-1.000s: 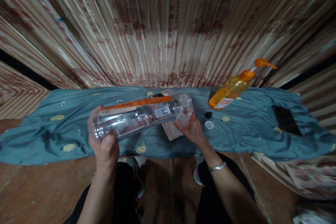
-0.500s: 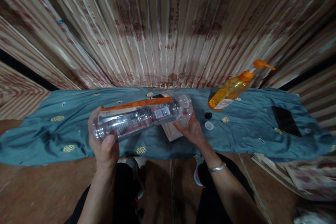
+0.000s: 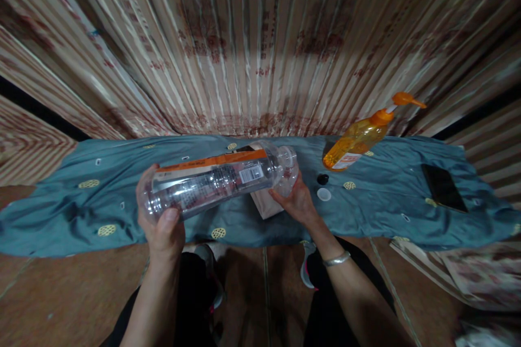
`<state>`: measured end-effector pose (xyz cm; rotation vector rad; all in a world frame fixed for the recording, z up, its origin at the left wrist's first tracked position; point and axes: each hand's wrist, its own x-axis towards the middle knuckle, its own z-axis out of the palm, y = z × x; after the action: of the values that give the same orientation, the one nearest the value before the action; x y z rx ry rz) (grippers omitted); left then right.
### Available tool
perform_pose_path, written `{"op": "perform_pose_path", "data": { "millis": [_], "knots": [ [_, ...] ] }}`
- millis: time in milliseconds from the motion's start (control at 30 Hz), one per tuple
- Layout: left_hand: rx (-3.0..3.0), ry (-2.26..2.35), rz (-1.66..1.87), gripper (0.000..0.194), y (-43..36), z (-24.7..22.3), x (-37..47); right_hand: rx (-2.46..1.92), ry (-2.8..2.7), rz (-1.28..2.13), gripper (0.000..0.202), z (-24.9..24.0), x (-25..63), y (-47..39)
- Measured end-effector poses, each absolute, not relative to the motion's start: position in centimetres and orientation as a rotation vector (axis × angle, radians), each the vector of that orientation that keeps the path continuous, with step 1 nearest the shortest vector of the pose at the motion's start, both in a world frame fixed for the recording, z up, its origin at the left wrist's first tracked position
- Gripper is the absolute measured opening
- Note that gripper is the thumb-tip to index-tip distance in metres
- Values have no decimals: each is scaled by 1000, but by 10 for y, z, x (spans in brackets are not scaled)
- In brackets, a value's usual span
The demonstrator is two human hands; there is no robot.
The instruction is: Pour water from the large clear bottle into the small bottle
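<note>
A large clear plastic bottle [image 3: 215, 181] with an orange-and-beige label and barcode lies tilted across the middle, its neck to the right. My left hand [image 3: 163, 227] is closed around its base end, the thumb on the near side. At the neck end, my right hand [image 3: 296, 198] grips a small clear plastic container [image 3: 288, 168] against the bottle's mouth. See-through walls overlap there, so I cannot tell how far one goes into the other. Just right of that hand lie a small black cap [image 3: 323, 179] and a white round lid [image 3: 324, 194].
A teal patterned cloth [image 3: 106, 195] covers the bench. An orange pump bottle [image 3: 354, 143] stands at the back right, its pump raised. A dark phone-like slab [image 3: 443, 188] lies farther right. Beneath the clear bottle is a pale pinkish box or packet [image 3: 266, 205]. Striped curtain [image 3: 264, 54] hangs behind.
</note>
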<state>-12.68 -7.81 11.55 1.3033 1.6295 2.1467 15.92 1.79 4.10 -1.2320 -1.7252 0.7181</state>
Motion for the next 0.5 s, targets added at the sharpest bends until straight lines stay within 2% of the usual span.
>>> {"op": "perform_pose_path", "data": {
  "millis": [200,500],
  "knots": [
    [1222,1480,2187,91,-77,109,-131,-1241,-1725,696,93,39,158,18],
    [1238,1409,2212,85,-78,108,-132,-1210,-1717,694,92,38,158,18]
  ]
}}
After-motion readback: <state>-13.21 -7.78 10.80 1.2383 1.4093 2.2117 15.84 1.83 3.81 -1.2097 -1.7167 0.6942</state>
